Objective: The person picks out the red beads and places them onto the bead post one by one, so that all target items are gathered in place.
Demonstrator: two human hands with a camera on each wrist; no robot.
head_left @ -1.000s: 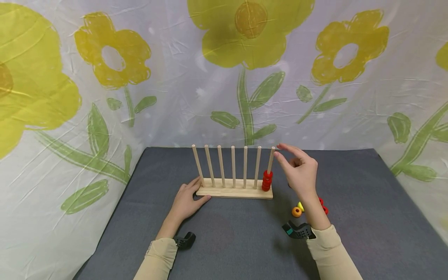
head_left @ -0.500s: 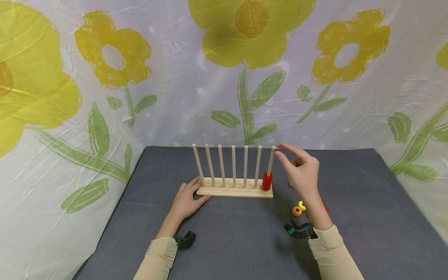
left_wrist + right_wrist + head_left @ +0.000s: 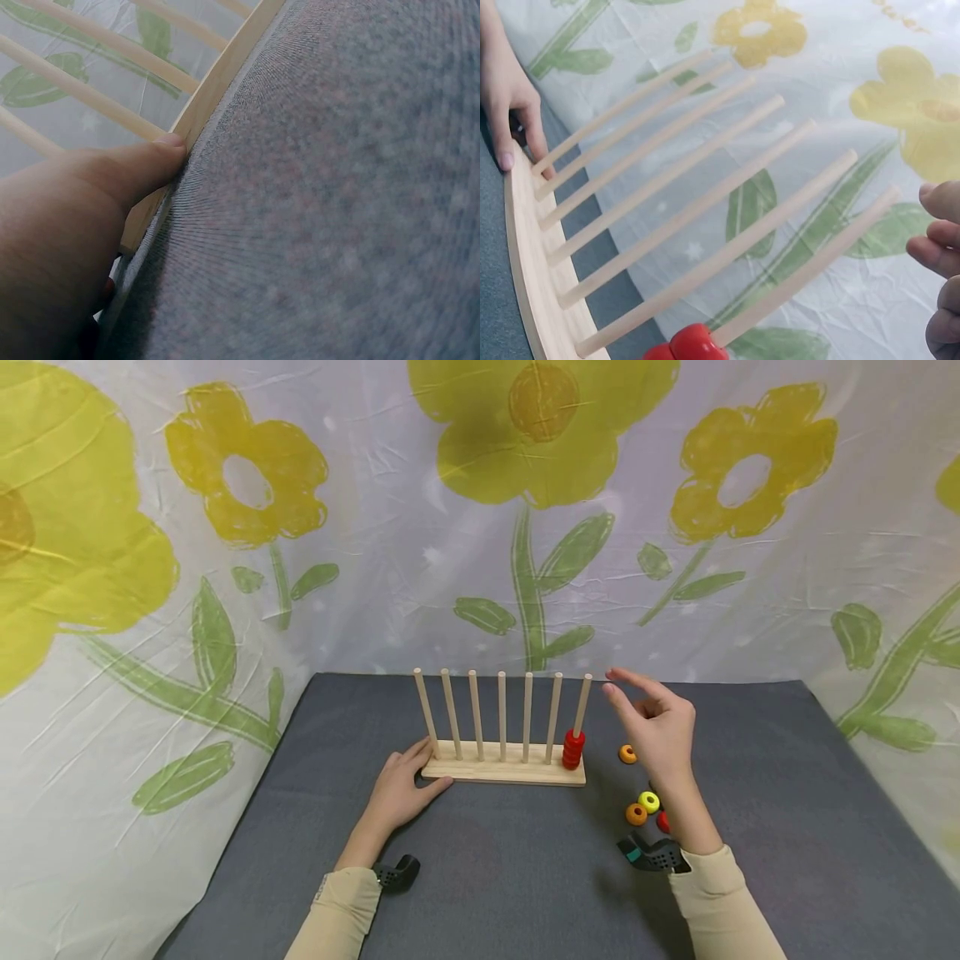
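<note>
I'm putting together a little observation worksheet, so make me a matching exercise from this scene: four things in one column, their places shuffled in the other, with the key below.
Things
1. the right hand
2. the yellow bead
3. the stacked red beads
4. the left hand

Places
A. on the table, next to an orange bead
B. threaded on the rightmost peg
C. at the left end of the wooden stand, touching it
D. in the air, apart from every peg

Pairs: 1-D, 2-A, 3-B, 4-C
</note>
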